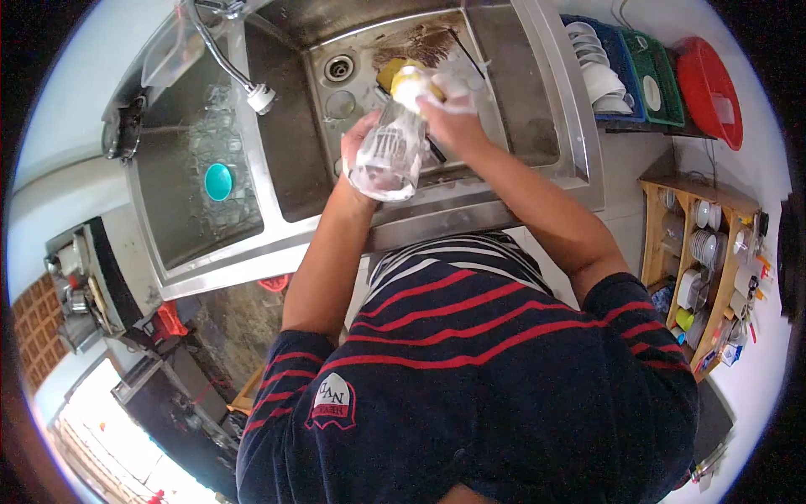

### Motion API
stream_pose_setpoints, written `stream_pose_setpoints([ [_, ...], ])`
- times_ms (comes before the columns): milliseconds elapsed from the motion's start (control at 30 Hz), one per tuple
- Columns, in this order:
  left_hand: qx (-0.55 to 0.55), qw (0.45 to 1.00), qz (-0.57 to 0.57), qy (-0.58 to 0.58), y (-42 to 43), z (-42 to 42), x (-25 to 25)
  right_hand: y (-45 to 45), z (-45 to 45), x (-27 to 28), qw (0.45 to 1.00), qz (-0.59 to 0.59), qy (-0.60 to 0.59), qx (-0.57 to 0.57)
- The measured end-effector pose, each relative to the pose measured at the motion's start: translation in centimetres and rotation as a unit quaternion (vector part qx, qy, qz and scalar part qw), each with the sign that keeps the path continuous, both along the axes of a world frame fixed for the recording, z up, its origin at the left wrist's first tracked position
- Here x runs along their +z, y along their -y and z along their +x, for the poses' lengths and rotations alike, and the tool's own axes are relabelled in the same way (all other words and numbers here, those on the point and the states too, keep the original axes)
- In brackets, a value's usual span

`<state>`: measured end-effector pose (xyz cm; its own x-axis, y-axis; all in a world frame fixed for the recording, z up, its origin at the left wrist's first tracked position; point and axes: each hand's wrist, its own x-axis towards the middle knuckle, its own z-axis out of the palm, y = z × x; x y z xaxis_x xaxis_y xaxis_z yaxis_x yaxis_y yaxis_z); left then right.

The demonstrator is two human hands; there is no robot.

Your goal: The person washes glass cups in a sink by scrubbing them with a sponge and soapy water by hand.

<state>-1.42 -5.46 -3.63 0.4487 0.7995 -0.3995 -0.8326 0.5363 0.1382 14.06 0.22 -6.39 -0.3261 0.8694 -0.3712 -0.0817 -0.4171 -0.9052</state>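
Over the right basin of a steel sink [290,220], my left hand [357,149] is wrapped round a clear glass jug [388,160], its base tilted toward me. My right hand [457,118] is closed on a soapy yellow sponge [411,82] at the far end of the jug. White suds cover the fingers and part of the glass. A round clear glass [340,105] lies on the basin floor beside the drain [339,69]. Dark brown residue [424,42] spreads over the basin floor beyond my hands.
The left basin holds many clear glasses [217,134] and a turquoise cup [218,181]. A faucet head [261,99] hangs over the divider. At right are a blue dish rack [625,63], a green rack [655,76], a red basin [709,92] and a wooden shelf [651,227].
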Motion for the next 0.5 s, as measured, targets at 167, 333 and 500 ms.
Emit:
stream_pose_setpoints([
  [167,0.105,0.972,0.142,-0.156,0.8,-0.1,-2.4,2.4,0.2,3.8,0.793,0.609,0.009,-0.004],
  [333,0.022,0.999,0.021,0.035,0.4,0.0,-0.2,-0.4,0.5,-1.2,0.87,0.464,0.164,-0.003],
  [500,-0.06,0.997,-0.034,-0.043,-0.2,0.4,-1.1,-1.1,1.0,-1.6,0.923,0.339,0.177,-0.047],
])
